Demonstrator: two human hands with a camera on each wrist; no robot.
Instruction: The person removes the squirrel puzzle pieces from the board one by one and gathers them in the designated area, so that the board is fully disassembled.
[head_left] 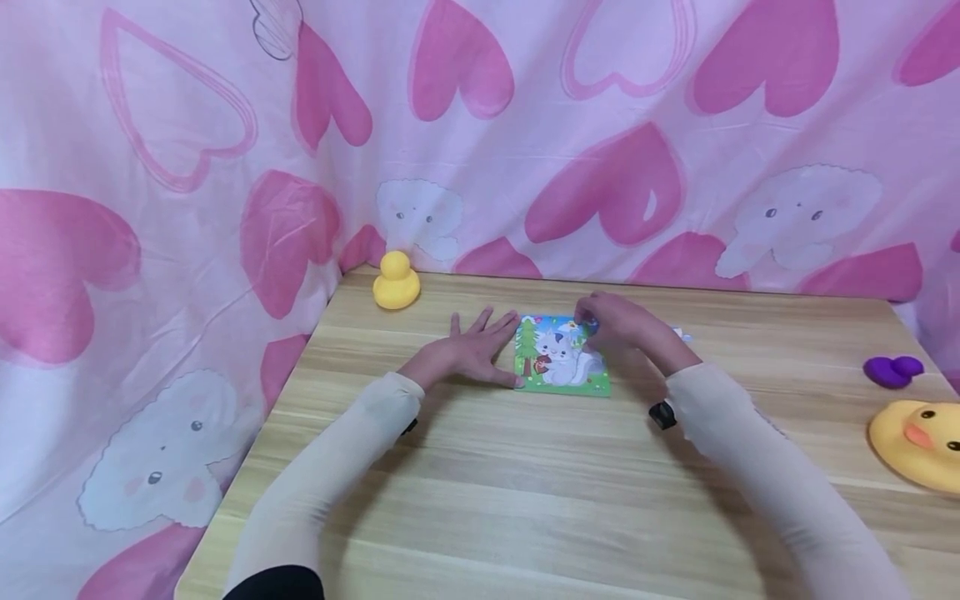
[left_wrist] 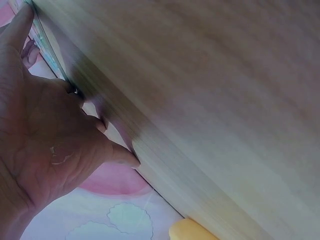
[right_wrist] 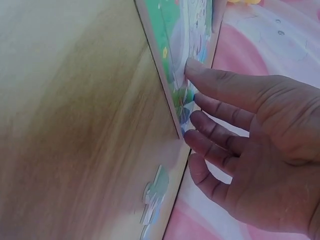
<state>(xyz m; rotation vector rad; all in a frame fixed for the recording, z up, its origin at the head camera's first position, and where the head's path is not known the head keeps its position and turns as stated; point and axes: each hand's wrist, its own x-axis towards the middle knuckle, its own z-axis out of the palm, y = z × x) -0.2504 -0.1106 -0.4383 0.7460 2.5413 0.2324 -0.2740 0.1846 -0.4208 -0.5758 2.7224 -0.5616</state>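
A jigsaw puzzle (head_left: 558, 367) with a cartoon squirrel beside a green tree lies flat on the table. My left hand (head_left: 472, 350) is spread wide, its thumb and index fingertips at the puzzle's left edge; the left wrist view shows the palm side. Over the puzzle's upper right part, my right hand (head_left: 618, 323) has bent fingers. Its thumb and index finger span a small green and blue puzzle piece (right_wrist: 183, 97), with the fingertips right at the board's surface. In the head view the hand partly covers this corner.
Loose puzzle pieces (right_wrist: 156, 192) lie right of the board, mostly behind the right hand in the head view. A yellow duck (head_left: 396, 282) stands at the back left. At the right are a small purple duck (head_left: 892, 372) and a large yellow duck (head_left: 918, 458). Heart-patterned cloth hangs behind the table.
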